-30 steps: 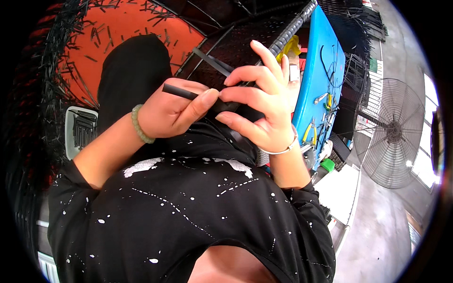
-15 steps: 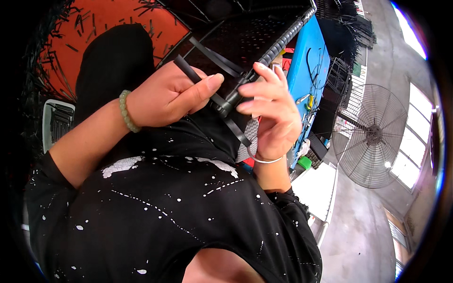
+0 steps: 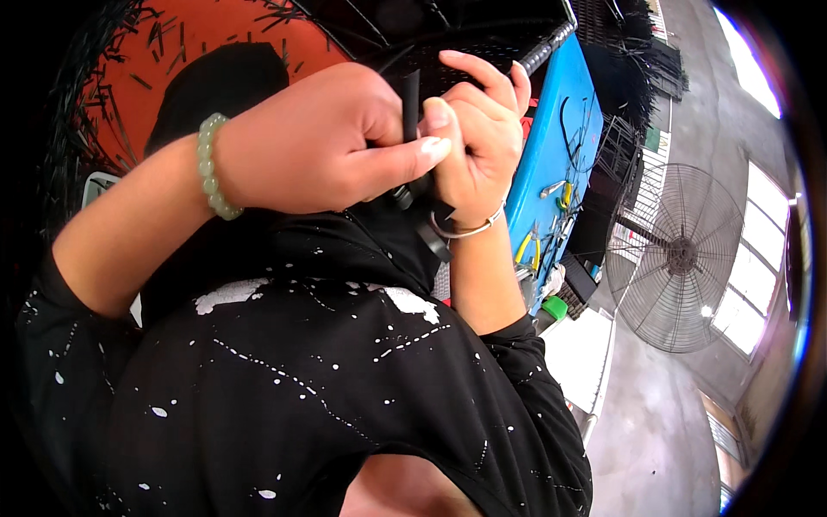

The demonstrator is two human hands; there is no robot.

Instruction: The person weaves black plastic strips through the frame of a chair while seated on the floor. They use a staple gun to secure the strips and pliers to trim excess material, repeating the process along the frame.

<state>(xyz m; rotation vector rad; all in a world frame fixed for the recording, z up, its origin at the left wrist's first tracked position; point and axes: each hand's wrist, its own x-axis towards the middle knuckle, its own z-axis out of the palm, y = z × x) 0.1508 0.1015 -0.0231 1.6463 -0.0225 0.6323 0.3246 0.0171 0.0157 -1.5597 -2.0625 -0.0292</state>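
A flat black strip (image 3: 411, 105) sticks up from the fist of my left hand (image 3: 301, 142), pinched between thumb and curled fingers. Beside it, my right hand (image 3: 482, 142) is closed with thumb and forefinger pressed together at the strip, its other fingers half raised. A loose black strip end (image 3: 433, 241) curls below, near my right wrist. Behind both hands stands a dark frame whose bar (image 3: 551, 47) is wound with black strip; my hands cover its near end. A green bead bracelet (image 3: 207, 164) is on my left wrist, a thin metal bangle (image 3: 476, 231) on my right.
An orange surface (image 3: 185, 26) scattered with black strip offcuts lies at the upper left. On the right, a blue table (image 3: 551, 121) bears yellow-handled pliers (image 3: 531, 248) and other tools. A large wire-caged fan (image 3: 680, 257) stands further right.
My left hand has moved up and right, meeting my right hand, whose fingers have closed in a pinch. The strip now points nearly straight up. The wrapped bar is more covered.
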